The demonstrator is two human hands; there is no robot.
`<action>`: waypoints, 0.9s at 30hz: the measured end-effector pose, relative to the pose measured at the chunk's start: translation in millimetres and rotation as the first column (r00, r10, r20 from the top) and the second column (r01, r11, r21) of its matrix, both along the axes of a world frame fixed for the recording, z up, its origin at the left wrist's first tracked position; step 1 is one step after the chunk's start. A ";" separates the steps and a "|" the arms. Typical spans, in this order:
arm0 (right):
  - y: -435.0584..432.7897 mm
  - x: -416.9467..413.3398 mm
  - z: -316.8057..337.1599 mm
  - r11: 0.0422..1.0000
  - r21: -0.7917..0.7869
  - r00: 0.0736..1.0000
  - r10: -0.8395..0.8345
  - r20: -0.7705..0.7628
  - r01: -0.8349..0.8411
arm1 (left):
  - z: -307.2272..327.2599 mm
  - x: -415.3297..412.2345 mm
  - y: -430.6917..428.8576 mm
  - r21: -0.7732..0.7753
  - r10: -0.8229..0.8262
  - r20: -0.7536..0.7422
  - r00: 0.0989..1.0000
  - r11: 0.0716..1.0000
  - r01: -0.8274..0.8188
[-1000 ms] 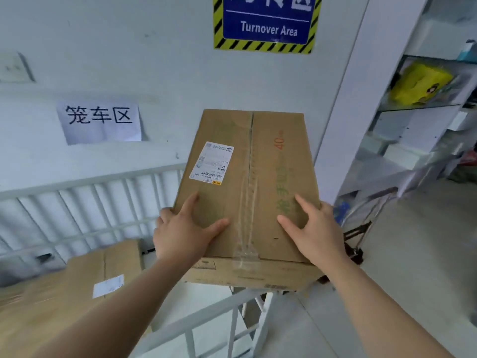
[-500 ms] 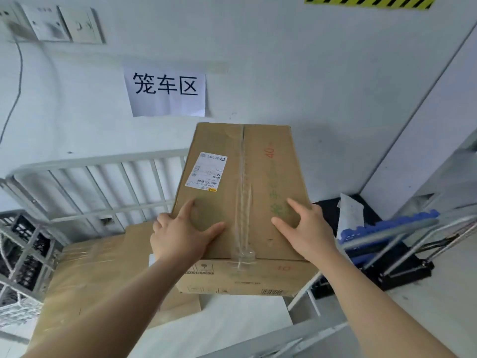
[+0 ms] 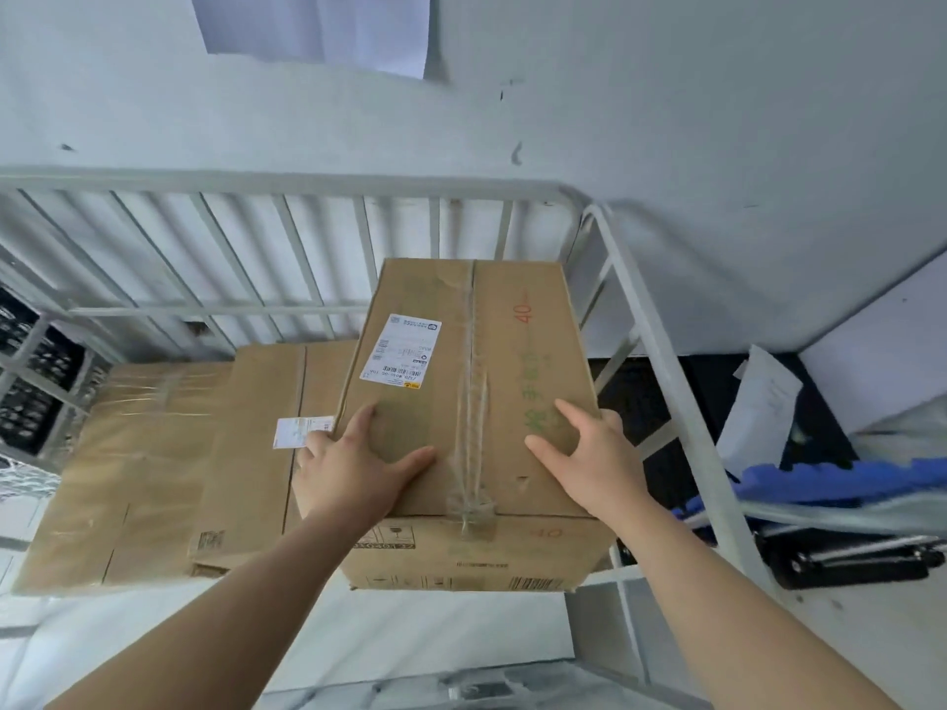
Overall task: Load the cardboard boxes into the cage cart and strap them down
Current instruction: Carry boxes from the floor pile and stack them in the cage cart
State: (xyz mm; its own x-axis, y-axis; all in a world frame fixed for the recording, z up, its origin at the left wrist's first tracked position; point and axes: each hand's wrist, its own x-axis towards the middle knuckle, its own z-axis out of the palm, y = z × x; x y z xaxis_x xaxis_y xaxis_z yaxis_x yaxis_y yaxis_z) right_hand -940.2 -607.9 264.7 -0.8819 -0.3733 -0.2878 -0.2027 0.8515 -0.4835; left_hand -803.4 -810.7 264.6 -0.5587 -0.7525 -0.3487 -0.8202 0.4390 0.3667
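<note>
I'm seeing both hands gripping one cardboard box (image 3: 476, 402): left hand (image 3: 353, 468) and right hand (image 3: 589, 463) are clamping its near corners, thumbs lying flat on top, fingers wrapping down the sides. The box is hanging inside the cage cart (image 3: 661, 351), against its right rail. Three boxes counted: this one plus two lying boxes (image 3: 205, 453) to its left. Long axis is pointing away from me, toward the wall; shipping label (image 3: 400, 351) facing up.

wall paper sign (image 3: 312, 28) cut off at top, shipping label (image 3: 400, 352) text unreadable
</note>
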 end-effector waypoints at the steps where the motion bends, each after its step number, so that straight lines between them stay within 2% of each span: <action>1: -0.3 -8.9 -13.4 1.000 0.007 1.000 0.010 0.010 -0.010 | -12.9 -6.7 1.3 0.008 0.012 0.013 1.000 1.000 -0.012; 10: -15.4 -61.1 -125.3 0.997 0.065 0.996 0.047 0.080 -0.053 | -127.2 -45.5 -0.9 0.091 0.100 0.089 0.991 0.990 -0.108; 19: -32.8 -90.0 -225.7 0.996 0.080 0.990 0.035 0.138 -0.046 | -227.4 -74.6 -19.2 0.107 0.077 0.147 0.986 0.990 -0.093; 27: -54.0 -105.6 -303.3 0.993 0.103 0.993 0.039 0.114 -0.051 | -309.4 -90.3 -38.0 0.113 0.094 0.138 0.986 0.987 -0.110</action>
State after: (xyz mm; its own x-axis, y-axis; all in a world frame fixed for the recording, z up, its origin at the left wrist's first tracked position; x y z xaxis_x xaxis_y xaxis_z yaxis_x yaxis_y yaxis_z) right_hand -1045.8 -661.9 -38.6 -0.8249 -0.3744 -0.4236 -0.1917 0.8902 -0.4134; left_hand -893.7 -848.7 -44.8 -0.4242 -0.7517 -0.5050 -0.9031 0.3098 0.2975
